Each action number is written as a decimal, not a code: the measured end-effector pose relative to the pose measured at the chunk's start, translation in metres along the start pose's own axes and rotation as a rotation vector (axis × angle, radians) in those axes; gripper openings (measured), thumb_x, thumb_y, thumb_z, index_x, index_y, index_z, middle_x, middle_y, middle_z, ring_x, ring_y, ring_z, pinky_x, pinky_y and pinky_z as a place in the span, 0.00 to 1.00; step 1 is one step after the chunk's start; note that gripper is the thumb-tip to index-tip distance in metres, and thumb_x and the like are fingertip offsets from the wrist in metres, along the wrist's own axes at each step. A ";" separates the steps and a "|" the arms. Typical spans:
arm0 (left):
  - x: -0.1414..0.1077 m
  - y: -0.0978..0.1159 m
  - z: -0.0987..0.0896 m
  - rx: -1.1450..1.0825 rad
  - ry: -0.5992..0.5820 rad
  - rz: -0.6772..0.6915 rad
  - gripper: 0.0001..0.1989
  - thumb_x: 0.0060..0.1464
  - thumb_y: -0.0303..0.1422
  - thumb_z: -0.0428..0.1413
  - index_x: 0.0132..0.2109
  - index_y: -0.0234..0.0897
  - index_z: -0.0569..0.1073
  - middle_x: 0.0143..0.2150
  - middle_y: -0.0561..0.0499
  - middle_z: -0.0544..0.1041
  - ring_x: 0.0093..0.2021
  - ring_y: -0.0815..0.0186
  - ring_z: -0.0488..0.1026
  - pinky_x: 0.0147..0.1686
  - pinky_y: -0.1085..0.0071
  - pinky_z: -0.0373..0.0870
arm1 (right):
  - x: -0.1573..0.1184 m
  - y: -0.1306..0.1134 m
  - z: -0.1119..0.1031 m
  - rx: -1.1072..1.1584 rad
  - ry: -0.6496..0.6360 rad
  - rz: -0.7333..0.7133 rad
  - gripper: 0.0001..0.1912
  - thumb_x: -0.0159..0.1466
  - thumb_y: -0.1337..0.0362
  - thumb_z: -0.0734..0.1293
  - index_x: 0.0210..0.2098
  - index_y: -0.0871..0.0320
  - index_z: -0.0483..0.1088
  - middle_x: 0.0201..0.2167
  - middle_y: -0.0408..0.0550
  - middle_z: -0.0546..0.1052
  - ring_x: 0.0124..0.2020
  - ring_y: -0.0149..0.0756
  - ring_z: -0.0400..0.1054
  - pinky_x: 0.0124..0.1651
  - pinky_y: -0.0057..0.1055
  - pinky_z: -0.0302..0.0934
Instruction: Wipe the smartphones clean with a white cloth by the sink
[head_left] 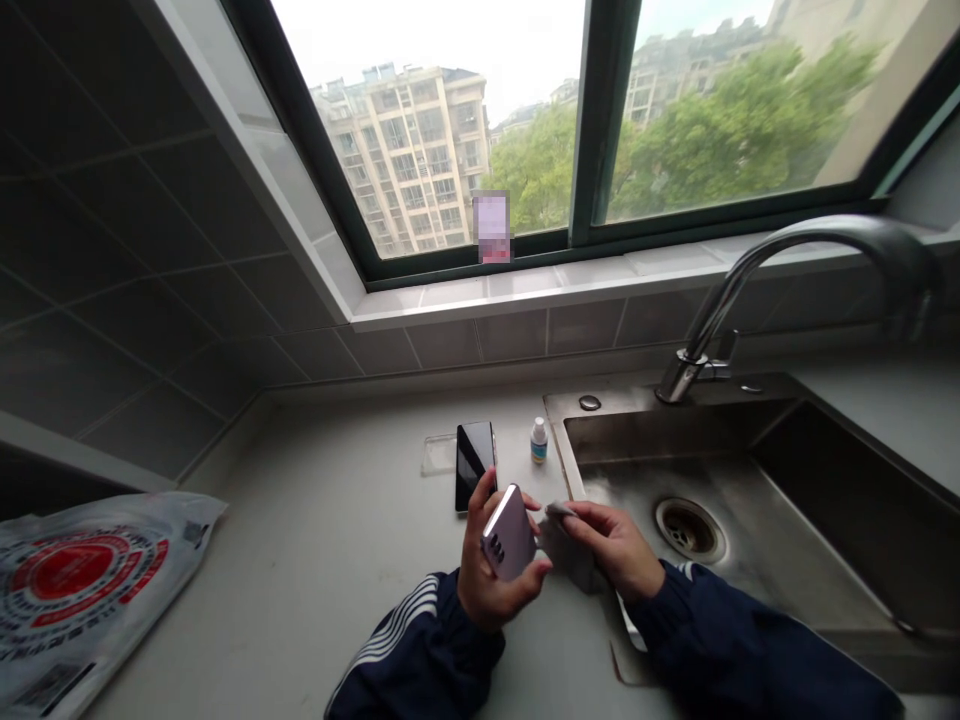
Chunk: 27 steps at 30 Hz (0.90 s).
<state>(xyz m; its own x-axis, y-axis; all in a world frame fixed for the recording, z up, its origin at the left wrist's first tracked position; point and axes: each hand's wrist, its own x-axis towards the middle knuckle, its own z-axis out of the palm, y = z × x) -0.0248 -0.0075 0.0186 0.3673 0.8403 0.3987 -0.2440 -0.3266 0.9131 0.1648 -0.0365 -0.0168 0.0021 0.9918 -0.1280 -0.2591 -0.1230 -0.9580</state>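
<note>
A purple phone [511,535] is tilted in my left hand [484,580], its back with the camera lenses facing up and the fingers wrapped round its edges. My right hand [619,545] pinches a grey cloth [568,548], which hangs down just right of the phone. Behind my left hand, a black phone [475,462] lies face up on the counter, beside a clear case [438,455]. A small white spray bottle [538,441] with a blue and yellow label stands between the black phone and the sink.
On the right is a steel sink [555,410] with a curved faucet [686,360]. A plastic bag [82,590] with red print lies at the far left of the counter [315,540]. The window sill [600,272] runs along the back.
</note>
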 end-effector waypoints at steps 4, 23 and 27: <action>-0.002 -0.002 -0.001 0.257 0.084 0.106 0.49 0.44 0.28 0.63 0.68 0.43 0.44 0.50 0.42 0.71 0.41 0.61 0.70 0.46 0.58 0.70 | -0.001 0.001 0.003 0.059 -0.004 0.040 0.23 0.57 0.48 0.72 0.43 0.59 0.77 0.39 0.54 0.81 0.41 0.46 0.76 0.48 0.40 0.68; -0.005 -0.008 -0.002 0.359 0.099 0.144 0.50 0.45 0.27 0.62 0.68 0.43 0.42 0.52 0.42 0.70 0.44 0.59 0.70 0.47 0.57 0.69 | -0.003 0.000 0.003 0.003 -0.023 0.041 0.21 0.56 0.48 0.73 0.40 0.59 0.78 0.37 0.52 0.81 0.39 0.43 0.76 0.45 0.38 0.67; -0.003 -0.006 -0.003 0.324 0.100 0.121 0.49 0.44 0.28 0.62 0.68 0.43 0.43 0.51 0.42 0.70 0.41 0.61 0.70 0.46 0.58 0.69 | -0.003 -0.001 0.003 -0.030 -0.023 0.035 0.21 0.57 0.48 0.72 0.40 0.59 0.78 0.37 0.52 0.81 0.39 0.43 0.75 0.46 0.37 0.67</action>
<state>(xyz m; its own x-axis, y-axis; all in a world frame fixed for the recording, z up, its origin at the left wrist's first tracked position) -0.0265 -0.0064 0.0114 0.2593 0.8203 0.5098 0.0225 -0.5328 0.8459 0.1624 -0.0389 -0.0148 -0.0286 0.9874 -0.1559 -0.2295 -0.1582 -0.9604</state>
